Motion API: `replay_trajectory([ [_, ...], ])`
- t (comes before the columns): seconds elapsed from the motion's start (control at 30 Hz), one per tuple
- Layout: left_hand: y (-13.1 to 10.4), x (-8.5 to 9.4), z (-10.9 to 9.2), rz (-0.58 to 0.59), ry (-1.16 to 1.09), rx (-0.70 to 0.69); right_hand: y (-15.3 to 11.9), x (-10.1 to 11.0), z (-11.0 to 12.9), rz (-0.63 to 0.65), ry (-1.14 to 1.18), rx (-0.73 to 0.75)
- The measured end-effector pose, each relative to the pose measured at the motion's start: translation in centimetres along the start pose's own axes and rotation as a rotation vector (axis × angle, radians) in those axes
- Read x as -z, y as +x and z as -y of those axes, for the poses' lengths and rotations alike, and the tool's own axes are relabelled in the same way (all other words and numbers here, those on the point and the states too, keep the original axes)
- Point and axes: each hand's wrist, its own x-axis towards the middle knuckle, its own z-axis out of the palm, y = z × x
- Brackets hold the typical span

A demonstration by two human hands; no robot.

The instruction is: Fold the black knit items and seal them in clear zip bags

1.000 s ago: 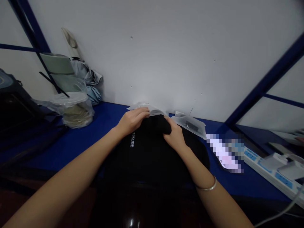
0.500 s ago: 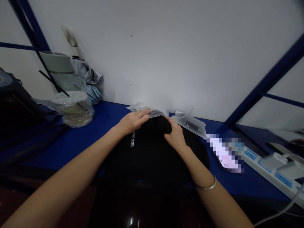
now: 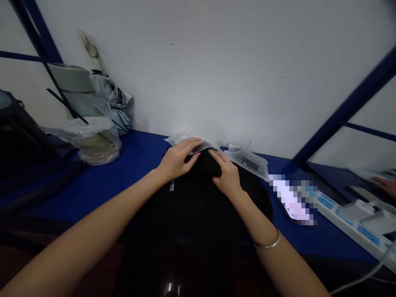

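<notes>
Black cloth [image 3: 198, 206] with white lettering lies in front of me, its far part bunched into a thick roll [image 3: 206, 163]. My right hand [image 3: 227, 171] wraps that roll from the right, fingers over the top and thumb on the near side. On the roll's left end rests my left hand [image 3: 179, 159], fingers stretched toward the far side, thumb spread apart. A clear plastic bag [image 3: 212, 145] lies just behind the roll, partly under the left fingers. Another translucent bag [image 3: 247, 161] with a dark label sits beyond my right hand.
A blue table [image 3: 145, 150] meets a pale wall. At left stand a plastic-wrapped round tub [image 3: 99, 142], a folded umbrella [image 3: 119, 103] and a dark machine [image 3: 21, 136]. A blurred-out phone [image 3: 292, 202] and a power strip [image 3: 337, 212] lie right. Another person's hand [image 3: 385, 183] shows at the right edge.
My left hand has shifted slightly right over the roll, its thumb now apart from the fingers. My right fingers reach farther over the top. Another person's hand has appeared at far right.
</notes>
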Motion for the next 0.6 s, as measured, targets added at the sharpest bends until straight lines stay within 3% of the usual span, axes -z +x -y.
replay_trajectory([
  [0.13,-0.2,-0.6,0.1,-0.062,0.042,0.007,0.0,0.1,0.2,-0.006,-0.109,0.030],
  [0.3,-0.2,-0.4,-0.4,-0.123,0.099,-0.168,0.0,-0.2,0.4,-0.027,-0.227,0.078],
  [0.47,-0.2,-0.2,-1.8,-0.135,0.059,-0.373,-0.3,-0.9,0.9,-0.094,-0.239,0.017],
  [0.6,-0.1,-0.1,-2.2,-0.143,0.064,-0.400,-0.3,-1.4,0.9,-0.120,-0.152,-0.040],
])
